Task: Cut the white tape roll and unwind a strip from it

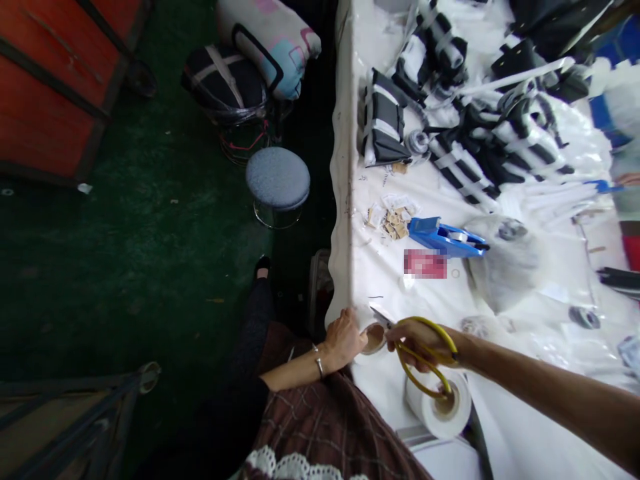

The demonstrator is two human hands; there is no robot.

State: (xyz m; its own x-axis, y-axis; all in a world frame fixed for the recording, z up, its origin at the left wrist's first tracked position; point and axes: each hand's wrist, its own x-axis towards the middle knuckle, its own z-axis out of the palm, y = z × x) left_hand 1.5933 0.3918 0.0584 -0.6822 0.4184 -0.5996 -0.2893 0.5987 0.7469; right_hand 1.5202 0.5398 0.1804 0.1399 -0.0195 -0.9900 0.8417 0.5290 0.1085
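Note:
At the table's near edge, my left hand is closed with its fingers curled against a brown tape roll, gripping its near side. My right hand holds a pair of scissors by the large yellow handles. Their metal blades point left over the table, just above the tape roll. Below the right hand stands a white roll with a cardboard core. Farther up the table are a blue tape dispenser, a blurred-out red packet and a pile of small tan tags.
Black-and-white strapped bundles crowd the table's far part. A filled clear plastic bag sits right of the dispenser. On the green floor to the left stand a round stool, stacked cushions and an orange cart.

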